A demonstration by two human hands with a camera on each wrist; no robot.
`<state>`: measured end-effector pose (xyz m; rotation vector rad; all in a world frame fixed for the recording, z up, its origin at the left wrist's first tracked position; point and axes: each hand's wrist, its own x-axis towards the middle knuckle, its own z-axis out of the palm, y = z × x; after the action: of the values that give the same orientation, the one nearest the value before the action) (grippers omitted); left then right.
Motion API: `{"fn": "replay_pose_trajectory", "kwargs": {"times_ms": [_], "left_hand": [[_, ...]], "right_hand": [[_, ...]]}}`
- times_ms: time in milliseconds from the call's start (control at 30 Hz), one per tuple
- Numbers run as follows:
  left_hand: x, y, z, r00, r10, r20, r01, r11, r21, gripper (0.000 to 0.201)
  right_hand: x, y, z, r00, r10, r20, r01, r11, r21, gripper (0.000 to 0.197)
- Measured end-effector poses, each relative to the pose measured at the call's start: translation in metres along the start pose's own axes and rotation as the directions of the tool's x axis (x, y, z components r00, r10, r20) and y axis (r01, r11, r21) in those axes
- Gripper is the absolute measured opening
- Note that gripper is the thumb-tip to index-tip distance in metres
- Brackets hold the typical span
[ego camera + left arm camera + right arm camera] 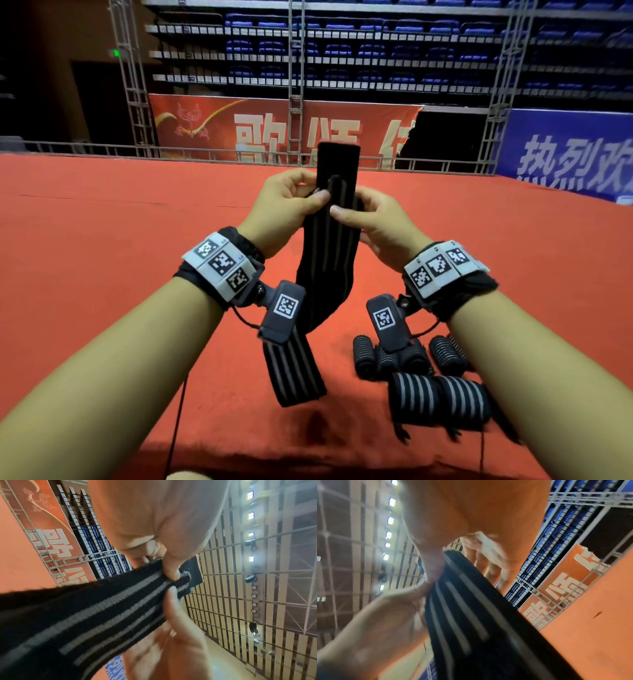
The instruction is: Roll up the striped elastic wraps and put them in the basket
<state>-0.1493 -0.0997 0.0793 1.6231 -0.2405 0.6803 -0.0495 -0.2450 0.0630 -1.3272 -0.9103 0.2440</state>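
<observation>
both hands hold one striped elastic wrap (329,253) up above the red table (102,240); the left hand (284,205) pinches it near the top between thumb and fingers, beside a small loop at the plain black end, and the right hand (373,222) pinches the opposite edge just below; the rest hangs down in a slack bend with its tail lying on the cloth; several rolled wraps (438,397) lie near the right forearm; no basket shows in any view, so where it stands i cannot tell; the risk, i judge, is a loose or crooked start; if the first turn is not tight the elastic may spring open, and the dragging tail could twist or snag on a wrist camera (282,310); the right wrist view is blurred, so finger placement there is probably as described
</observation>
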Motion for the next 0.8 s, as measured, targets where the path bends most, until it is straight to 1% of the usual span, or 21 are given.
{"fn": "replay_pose_trajectory", "kwargs": {"times_ms": [33,67,100,167,233,300,367,433,500,567,633,667,800], "left_hand": [[0.003,0.002,-0.001,1.0,0.008,-0.017,-0.009,1.0,-0.024,0.014],[0.006,0.003,-0.004,0.999,0.015,-0.045,-0.017,1.0,-0.025,0.013],[0.009,0.003,-0.006,0.996,0.023,-0.086,-0.022,1.0,0.013,0.013],[0.008,-0.002,-0.012,0.98,0.045,-0.193,-0.007,0.981,0.193,0.021],[-0.002,-0.012,-0.018,0.963,0.054,-0.264,0.045,0.934,0.355,0.032],[-0.021,-0.026,-0.02,0.964,0.044,-0.263,0.075,0.902,0.425,0.036],[-0.044,-0.044,-0.019,0.972,0.055,-0.23,0.064,0.875,0.48,0.036],[-0.064,-0.065,-0.016,0.978,0.046,-0.202,0.078,0.823,0.563,0.039],[-0.076,-0.087,-0.015,0.981,-0.012,-0.192,0.131,0.769,0.626,0.042],[-0.079,-0.106,-0.019,0.977,-0.037,-0.209,0.169,0.732,0.66,0.038],[-0.077,-0.121,-0.028,0.971,-0.032,-0.238,0.187,0.723,0.665,0.03],[-0.076,-0.126,-0.032,0.968,-0.023,-0.251,0.189,0.726,0.661,0.029],[-0.072,-0.135,-0.037,0.959,0.015,-0.284,0.187,0.72,0.669,0.047]], "right_hand": [[-0.001,0.004,0.001,1.0,-0.005,0.01,0.006,0.999,-0.041,0.029],[-0.003,0.005,0.002,1.0,-0.023,-0.007,0.023,0.997,-0.068,0.019],[-0.002,0.006,0.003,0.998,-0.041,-0.04,0.038,0.996,-0.084,0.015],[0.004,0.004,0.006,0.994,-0.052,-0.092,0.047,0.997,-0.058,0.014],[0.014,0.001,0.006,0.99,-0.039,-0.138,0.04,0.999,0.0,0.014],[0.023,-0.002,0.006,0.981,-0.033,-0.192,0.039,0.999,0.027,0.014],[0.031,-0.007,0.006,0.969,-0.033,-0.245,0.044,0.998,0.038,0.013],[0.038,-0.012,0.007,0.96,-0.016,-0.279,0.036,0.997,0.068,0.012],[0.043,-0.016,0.009,0.96,0.018,-0.28,0.01,0.995,0.096,0.012],[0.046,-0.019,0.012,0.964,0.04,-0.262,-0.015,0.995,0.095,0.014],[0.048,-0.022,0.017,0.966,0.041,-0.253,-0.018,0.996,0.092,0.018],[0.049,-0.023,0.019,0.967,0.041,-0.25,-0.016,0.995,0.099,0.019],[0.052,-0.025,0.023,0.973,0.058,-0.225,-0.027,0.99,0.138,0.02]]}}
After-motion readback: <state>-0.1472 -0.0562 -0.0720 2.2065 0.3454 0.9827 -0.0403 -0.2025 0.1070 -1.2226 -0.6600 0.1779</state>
